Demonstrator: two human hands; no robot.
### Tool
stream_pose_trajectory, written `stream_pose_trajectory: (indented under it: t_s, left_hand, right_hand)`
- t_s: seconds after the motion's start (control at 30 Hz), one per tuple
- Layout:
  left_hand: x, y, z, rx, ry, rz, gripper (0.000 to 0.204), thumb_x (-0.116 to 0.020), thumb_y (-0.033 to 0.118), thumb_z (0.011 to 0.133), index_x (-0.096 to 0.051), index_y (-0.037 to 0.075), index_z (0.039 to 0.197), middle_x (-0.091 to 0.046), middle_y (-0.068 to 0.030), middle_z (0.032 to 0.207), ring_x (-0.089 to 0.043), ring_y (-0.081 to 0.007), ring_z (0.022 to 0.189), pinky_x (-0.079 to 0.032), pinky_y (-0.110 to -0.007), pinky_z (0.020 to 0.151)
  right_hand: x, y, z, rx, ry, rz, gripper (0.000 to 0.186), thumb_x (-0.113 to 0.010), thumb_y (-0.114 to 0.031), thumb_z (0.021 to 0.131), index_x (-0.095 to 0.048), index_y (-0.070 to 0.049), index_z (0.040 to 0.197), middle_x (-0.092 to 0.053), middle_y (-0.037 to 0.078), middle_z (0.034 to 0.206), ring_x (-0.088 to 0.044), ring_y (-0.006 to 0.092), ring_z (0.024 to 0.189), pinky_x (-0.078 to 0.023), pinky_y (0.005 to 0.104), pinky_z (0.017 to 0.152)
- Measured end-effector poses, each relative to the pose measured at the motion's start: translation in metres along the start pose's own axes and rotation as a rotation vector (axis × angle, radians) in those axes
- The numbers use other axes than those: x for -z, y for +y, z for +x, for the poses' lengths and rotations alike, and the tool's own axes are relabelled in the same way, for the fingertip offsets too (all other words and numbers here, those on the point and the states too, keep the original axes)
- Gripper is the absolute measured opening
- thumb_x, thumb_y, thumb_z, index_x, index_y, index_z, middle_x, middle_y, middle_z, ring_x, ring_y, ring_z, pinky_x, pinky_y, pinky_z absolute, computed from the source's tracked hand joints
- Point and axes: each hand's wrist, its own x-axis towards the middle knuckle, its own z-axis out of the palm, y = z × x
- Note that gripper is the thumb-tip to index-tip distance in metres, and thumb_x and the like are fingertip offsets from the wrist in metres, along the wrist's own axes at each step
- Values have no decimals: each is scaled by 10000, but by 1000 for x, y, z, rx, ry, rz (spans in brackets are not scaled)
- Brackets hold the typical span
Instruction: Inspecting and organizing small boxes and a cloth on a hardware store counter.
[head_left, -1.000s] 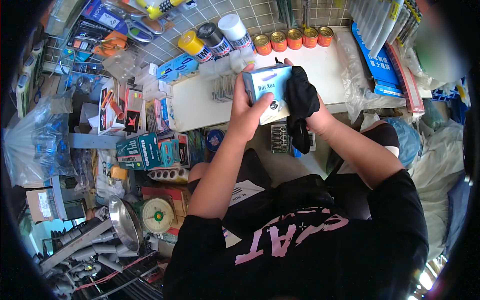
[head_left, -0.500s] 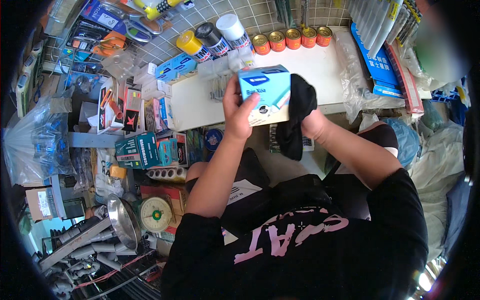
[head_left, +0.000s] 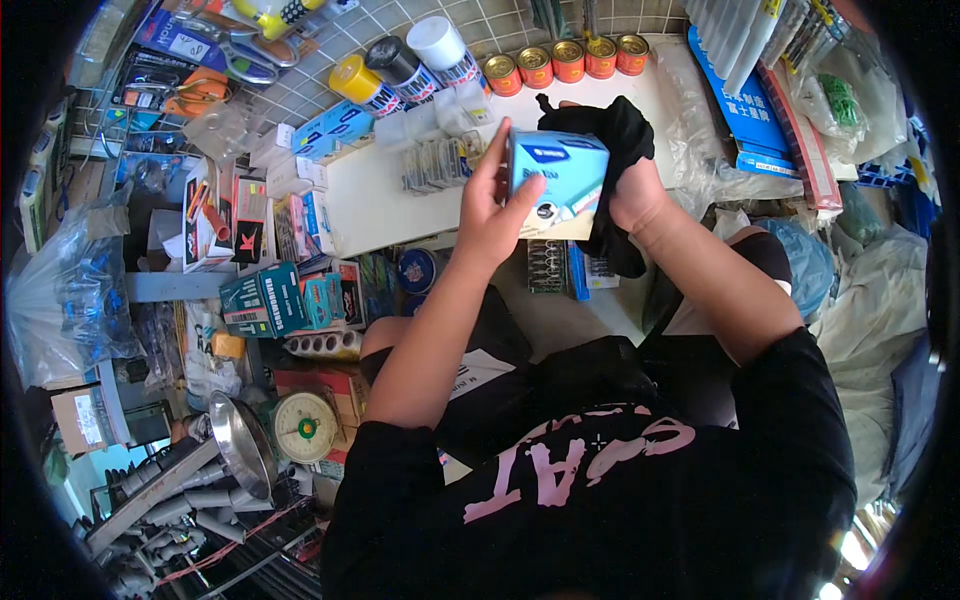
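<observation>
My left hand (head_left: 500, 205) grips a light blue and cream cardboard box (head_left: 560, 170), its thumb across the front face and its fingers along the left side. A black cloth (head_left: 625, 135) bunches against the box's far and right sides, with its lower end hanging beside the box. My right hand (head_left: 637, 195) is closed on this cloth at the right; its fingers are mostly hidden behind the fabric. Both the box and the cloth are held up above the near edge of the white shelf (head_left: 370, 205).
Spray cans (head_left: 440, 50) and several small red tins (head_left: 535, 68) line the back of the shelf. Clear plastic packs (head_left: 430, 165) lie left of the box. A dial scale (head_left: 305, 427) stands at lower left, and plastic-wrapped goods (head_left: 870, 310) fill the right side.
The box has shifted a little to the right in my left hand. My right hand has moved up, and the black cloth now spreads higher behind the box's far edge.
</observation>
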Motion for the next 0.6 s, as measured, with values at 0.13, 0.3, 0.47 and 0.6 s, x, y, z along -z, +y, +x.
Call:
stream_pose_trajectory:
  t_s: [0.13, 0.3, 0.47, 0.6]
  left_hand:
    - [1, -3, 5, -75, 100, 369, 632, -611, 157, 1044, -344, 7, 1597, -608, -165, 1367, -598, -188, 1211, -467, -329, 1045]
    - [-5, -18, 2, -9, 186, 265, 538, -469, 254, 1116, -323, 9, 1571, -607, -144, 1343, -601, -213, 1199, -461, -350, 1060]
    - [0, -35, -11, -49, -96, 157, 1356, -877, 570, 748, -43, -80, 1597, -357, -254, 1538, -393, -326, 1438, -309, -416, 1199]
    - [-11, -17, -21, 108, -231, 249, 1349, -931, 462, 689, -77, -44, 1604, -339, -272, 1554, -377, -358, 1460, -306, -446, 1209]
  right_hand:
    - [-2, -3, -7, 36, -61, -11, 642, -360, -561, 1087, -575, -42, 1398, -682, 128, 1299, -658, 263, 1178, -496, 418, 1074]
    - [-9, -13, -12, 37, -178, 4, 662, -358, -528, 1097, -495, -7, 1480, -602, 137, 1438, -584, 245, 1318, -423, 391, 1162]
    - [-19, 2, -16, 74, -237, -160, 510, -524, -409, 1062, -553, -48, 1422, -631, 109, 1390, -624, 204, 1234, -471, 375, 1102]
    - [-2, 15, -3, 256, -76, -338, 397, -545, -344, 1058, -595, -83, 1352, -650, 80, 1317, -636, 169, 1142, -496, 343, 1027]
